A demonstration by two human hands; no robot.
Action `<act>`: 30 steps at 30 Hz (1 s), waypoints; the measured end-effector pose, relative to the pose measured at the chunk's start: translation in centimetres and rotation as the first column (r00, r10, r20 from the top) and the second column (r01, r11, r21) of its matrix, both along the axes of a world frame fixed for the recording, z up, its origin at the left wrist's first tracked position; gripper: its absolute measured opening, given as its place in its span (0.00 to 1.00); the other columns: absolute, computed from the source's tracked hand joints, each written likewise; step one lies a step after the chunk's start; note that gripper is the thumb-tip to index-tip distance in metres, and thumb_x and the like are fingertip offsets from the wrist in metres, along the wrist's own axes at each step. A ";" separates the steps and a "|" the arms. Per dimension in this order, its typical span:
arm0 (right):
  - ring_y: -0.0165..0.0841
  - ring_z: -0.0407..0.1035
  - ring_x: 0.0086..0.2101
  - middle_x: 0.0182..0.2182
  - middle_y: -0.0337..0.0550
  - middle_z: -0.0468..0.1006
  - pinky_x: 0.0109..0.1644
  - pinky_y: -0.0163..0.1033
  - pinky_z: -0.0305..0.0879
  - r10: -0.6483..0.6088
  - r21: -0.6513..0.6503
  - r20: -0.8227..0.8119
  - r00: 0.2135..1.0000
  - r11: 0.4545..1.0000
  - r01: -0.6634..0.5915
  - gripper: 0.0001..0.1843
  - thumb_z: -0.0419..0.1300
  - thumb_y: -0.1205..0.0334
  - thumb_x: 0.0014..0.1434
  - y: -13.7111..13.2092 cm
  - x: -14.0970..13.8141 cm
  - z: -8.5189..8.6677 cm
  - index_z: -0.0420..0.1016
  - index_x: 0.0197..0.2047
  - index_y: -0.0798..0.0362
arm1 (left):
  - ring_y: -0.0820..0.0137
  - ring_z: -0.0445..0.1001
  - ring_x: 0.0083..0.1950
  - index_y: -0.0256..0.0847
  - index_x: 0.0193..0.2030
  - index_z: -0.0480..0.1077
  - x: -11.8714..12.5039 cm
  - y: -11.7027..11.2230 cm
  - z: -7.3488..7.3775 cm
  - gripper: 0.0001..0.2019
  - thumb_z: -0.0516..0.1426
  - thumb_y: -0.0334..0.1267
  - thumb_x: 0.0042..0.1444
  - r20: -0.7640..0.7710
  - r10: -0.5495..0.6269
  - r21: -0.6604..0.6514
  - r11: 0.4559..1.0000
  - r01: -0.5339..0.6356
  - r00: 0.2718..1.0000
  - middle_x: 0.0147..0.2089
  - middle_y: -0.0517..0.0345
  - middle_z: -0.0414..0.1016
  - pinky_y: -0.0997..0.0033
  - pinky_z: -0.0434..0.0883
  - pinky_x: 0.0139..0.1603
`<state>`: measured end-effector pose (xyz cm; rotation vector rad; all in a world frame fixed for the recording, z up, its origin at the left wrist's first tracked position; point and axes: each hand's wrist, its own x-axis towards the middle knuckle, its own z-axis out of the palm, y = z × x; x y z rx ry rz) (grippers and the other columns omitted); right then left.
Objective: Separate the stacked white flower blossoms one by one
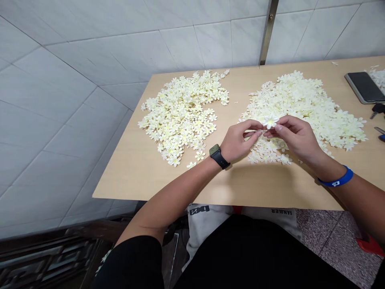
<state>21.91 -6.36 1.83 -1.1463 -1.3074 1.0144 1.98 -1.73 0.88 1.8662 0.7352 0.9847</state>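
Note:
Between my two hands, a white artificial flower (270, 121) with a yellowish centre is raised over the right-hand pile of flowers (303, 98). My left hand (240, 140) pinches it from the left, thumb and fingers closed near its underside. From the right, my right hand (297, 138) pinches its edge between thumb and forefinger. What lies under the petals is mostly hidden by the fingertips. On the left of the table spreads another pile of flowers (183, 112), more yellow in the middle, with a few loose ones at its near edge.
The wooden table (135, 172) stands against a tiled wall (180, 44). Along its right side lie a phone (365, 87), a key (377, 109), a partly visible blue-handled tool (381, 137) and small white pieces (379, 78). A metal strip (268, 32) runs up the wall.

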 end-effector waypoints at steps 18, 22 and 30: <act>0.34 0.81 0.28 0.29 0.39 0.81 0.37 0.40 0.81 -0.021 -0.179 -0.098 0.995 0.984 0.003 0.16 0.75 0.48 0.53 0.0 -0.2 0.2 0.77 0.34 0.48 | 0.73 0.76 0.36 0.37 0.30 0.79 0.4 0.9 -0.2 0.04 0.66 0.35 0.54 0.090 0.117 -0.152 0.983 -0.103 0.989 0.33 0.56 0.81 0.72 0.74 0.40; 0.32 0.81 0.30 0.32 0.40 0.82 0.37 0.36 0.80 -0.027 -0.247 -0.155 0.988 0.969 -0.012 0.14 0.74 0.52 0.54 0.0 -0.2 0.3 0.76 0.34 0.49 | 0.76 0.74 0.29 0.36 0.32 0.78 0.7 0.7 -0.2 0.04 0.65 0.35 0.55 0.127 0.097 -0.274 0.960 -0.059 0.987 0.32 0.57 0.80 0.74 0.74 0.33; 0.30 0.78 0.29 0.33 0.41 0.82 0.36 0.37 0.78 -0.044 -0.139 -0.072 0.996 0.990 0.034 0.13 0.73 0.52 0.55 0.2 0.3 0.4 0.77 0.33 0.50 | 0.72 0.79 0.42 0.38 0.37 0.78 0.4 1.2 -1.3 0.04 0.60 0.30 0.59 -0.017 0.076 0.078 0.994 -0.075 0.997 0.41 0.54 0.82 0.71 0.76 0.44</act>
